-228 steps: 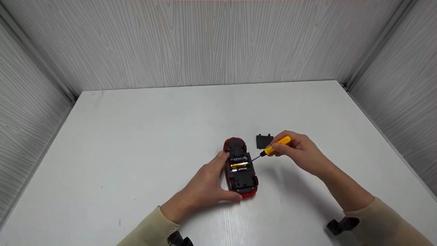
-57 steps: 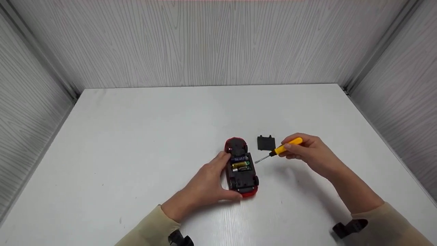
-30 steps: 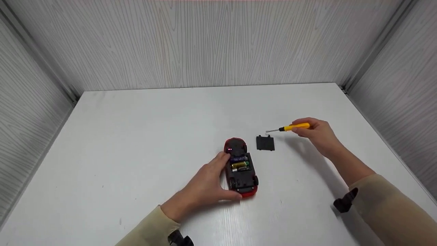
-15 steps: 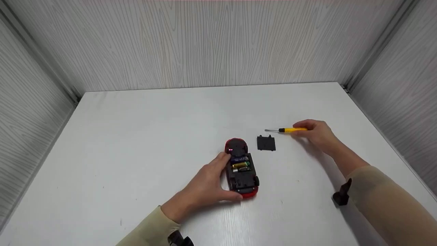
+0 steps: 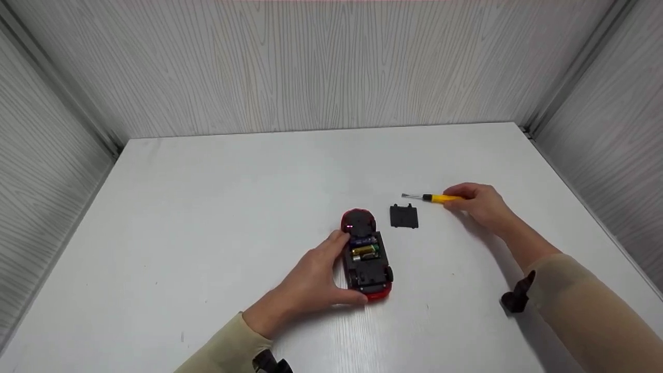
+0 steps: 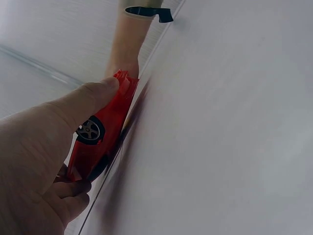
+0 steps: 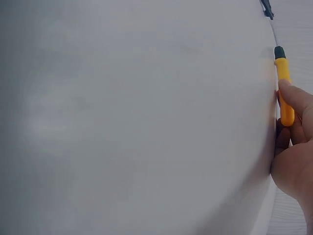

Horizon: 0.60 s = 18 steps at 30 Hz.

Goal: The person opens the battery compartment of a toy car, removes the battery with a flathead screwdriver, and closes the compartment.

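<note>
A red toy car (image 5: 369,274) lies upside down, its battery compartment uncovered and several batteries (image 5: 364,249) inside. My left hand (image 5: 311,282) grips it along the left side, thumb at the near end; the left wrist view shows the car's red body (image 6: 110,117) between thumb and fingers. Beyond the car to the right, my right hand (image 5: 479,203) pinches the yellow handle of a screwdriver (image 5: 437,198). Its shaft points left, low over the table. In the right wrist view the thumb presses on the screwdriver's handle (image 7: 283,71).
A black battery cover (image 5: 404,216) lies right of the car, just on the near side of the screwdriver's shaft. The white table (image 5: 233,191) is enclosed by a back panel (image 5: 321,67) and side panels.
My right hand has carried the screwdriver from the battery compartment's right edge to beyond the cover and lowered it level. My left hand and the car have stayed put.
</note>
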{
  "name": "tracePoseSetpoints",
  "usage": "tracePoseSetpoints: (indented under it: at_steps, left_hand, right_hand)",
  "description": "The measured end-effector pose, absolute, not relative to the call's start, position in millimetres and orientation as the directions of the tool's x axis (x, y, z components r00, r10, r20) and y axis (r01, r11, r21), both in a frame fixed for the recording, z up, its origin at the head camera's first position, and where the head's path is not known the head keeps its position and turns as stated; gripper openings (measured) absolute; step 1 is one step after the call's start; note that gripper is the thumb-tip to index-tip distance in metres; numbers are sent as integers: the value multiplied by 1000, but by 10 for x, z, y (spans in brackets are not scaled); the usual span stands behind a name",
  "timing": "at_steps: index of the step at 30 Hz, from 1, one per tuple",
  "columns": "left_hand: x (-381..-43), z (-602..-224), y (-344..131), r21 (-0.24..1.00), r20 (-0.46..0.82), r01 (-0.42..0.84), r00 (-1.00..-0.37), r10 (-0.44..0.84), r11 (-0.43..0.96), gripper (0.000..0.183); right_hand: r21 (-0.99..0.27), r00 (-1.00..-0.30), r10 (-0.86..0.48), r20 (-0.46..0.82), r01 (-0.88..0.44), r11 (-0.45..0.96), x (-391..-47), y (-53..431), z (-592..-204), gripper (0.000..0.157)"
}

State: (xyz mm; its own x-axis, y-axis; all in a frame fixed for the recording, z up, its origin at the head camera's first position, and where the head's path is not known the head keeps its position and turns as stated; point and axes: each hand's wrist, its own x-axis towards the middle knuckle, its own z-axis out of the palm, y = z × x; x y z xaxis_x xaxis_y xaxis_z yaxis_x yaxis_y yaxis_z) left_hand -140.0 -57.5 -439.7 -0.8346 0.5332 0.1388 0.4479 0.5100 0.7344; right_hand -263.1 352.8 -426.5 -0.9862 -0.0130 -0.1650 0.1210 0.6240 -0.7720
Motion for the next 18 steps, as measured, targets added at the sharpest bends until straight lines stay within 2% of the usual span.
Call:
tracePoseSetpoints:
  at_steps: [5, 9, 13, 18]
  left_hand:
    - [-1396, -4408, -590, 722, 182, 483, -823, 538, 495, 118]
    - [-1377, -4418, -595, 724, 162, 468, -829, 535, 507, 119]
    - [-1352, -4407, -593, 724, 137, 448, -839, 527, 524, 120]
    - [-1373, -4398, -579, 713, 181, 486, -824, 537, 505, 118]
  right_hand:
    - [-772, -988, -22, -150, 103, 627, -2647, 3517, -4291, 41]
    - [-777, -988, -26, -150, 101, 621, -2642, 3530, -4311, 42]
    - [-795, -987, -38, -154, 101, 598, -2642, 3562, -4319, 47]
    - [-825, -988, -30, -153, 111, 554, -2628, 3595, -4277, 52]
